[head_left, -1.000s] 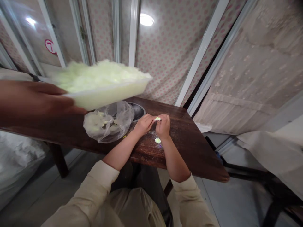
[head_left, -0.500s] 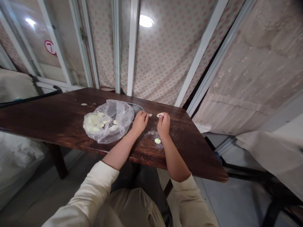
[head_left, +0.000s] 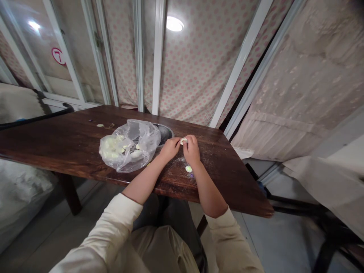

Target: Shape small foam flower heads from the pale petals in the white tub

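Note:
Above the table, my right hand [head_left: 191, 151] pinches a small pale scalloped piece [head_left: 183, 141], flower-like in outline. My left hand [head_left: 170, 148] meets it from the left, fingers closed and fingertips against the piece's edge; whatever lies between those fingers is hidden. A second scalloped piece, pale yellow-green [head_left: 188, 168], lies on the tabletop below my right hand, beside a small purple bit [head_left: 191, 175]. To the left of my left hand sits a crumpled clear plastic bag [head_left: 131, 146] with several pale yellow pieces in it.
The dark wooden table [head_left: 227, 178] carries white crumbs around my hands. Behind the bag stands a round dark dish [head_left: 166, 132]. A pale flat piece [head_left: 100, 125] lies toward the back left. Curtained window panels [head_left: 196, 68] rise along the far edge.
My hands, apart before with a small pale piece at each one's fingertips, have come together. The right hand moved left with its scalloped piece, and the left hand shifted slightly right.

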Motion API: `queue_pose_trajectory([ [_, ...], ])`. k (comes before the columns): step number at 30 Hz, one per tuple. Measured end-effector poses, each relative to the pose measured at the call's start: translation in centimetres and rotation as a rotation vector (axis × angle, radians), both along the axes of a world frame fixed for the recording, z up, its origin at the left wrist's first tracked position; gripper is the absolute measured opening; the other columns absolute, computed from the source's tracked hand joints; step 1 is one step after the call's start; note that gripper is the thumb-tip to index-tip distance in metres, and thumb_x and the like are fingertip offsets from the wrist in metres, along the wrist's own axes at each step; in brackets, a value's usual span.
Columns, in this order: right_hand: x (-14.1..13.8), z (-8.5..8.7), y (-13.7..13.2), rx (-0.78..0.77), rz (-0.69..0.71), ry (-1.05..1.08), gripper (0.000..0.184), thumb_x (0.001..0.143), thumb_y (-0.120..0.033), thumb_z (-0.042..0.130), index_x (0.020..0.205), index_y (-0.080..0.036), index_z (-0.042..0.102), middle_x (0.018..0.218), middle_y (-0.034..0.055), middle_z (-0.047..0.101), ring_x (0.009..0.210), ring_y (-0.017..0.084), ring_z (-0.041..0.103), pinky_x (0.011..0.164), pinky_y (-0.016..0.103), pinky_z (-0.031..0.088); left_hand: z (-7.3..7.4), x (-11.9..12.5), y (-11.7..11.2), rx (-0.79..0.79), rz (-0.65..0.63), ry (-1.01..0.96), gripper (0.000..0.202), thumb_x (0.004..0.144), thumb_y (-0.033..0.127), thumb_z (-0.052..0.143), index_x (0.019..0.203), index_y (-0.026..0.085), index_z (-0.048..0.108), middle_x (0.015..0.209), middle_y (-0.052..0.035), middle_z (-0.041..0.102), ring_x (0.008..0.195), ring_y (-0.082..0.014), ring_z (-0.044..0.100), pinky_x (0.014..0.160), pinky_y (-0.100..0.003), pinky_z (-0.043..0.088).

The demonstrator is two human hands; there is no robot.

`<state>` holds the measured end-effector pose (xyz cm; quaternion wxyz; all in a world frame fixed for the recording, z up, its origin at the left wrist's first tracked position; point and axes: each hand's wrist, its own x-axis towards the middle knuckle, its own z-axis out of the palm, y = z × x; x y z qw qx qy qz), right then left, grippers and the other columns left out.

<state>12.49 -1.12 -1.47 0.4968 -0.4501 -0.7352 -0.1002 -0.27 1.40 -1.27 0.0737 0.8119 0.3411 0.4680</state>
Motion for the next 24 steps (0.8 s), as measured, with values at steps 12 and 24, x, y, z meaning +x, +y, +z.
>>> queue_pose_trajectory([
  [12, 0.49, -0.69, 1.01, -0.007, -0.008, 0.084, 0.015, 0.086, -0.022, 0.035, 0.085, -0.019, 0.05, 0.085, 0.0061, 0.053, 0.084, 0.018, 0.047, 0.077, 0.032, 0.039, 0.09, -0.05, 0.04, 0.065, -0.044, -0.038, 0.022, 0.085, 0.021, 0.04, 0.093, 0.013, 0.06, 0.088, -0.0075, 0.061, 0.085, -0.0151, 0.055, 0.08, -0.029, 0.044],
  [24, 0.31, -0.42, 0.47, -0.017, -0.025, 0.064, 0.018, 0.087, -0.025, 0.036, 0.087, -0.019, 0.053, 0.087, 0.0061, 0.056, 0.086, 0.019, 0.048, 0.079, 0.032, 0.039, 0.33, -0.29, -0.29, 0.004, -0.026, -0.169, 0.017, 0.084, 0.023, 0.042, 0.093, 0.016, 0.055, 0.083, -0.002, 0.062, 0.071, -0.01, 0.057, 0.069, -0.02, 0.043],
])
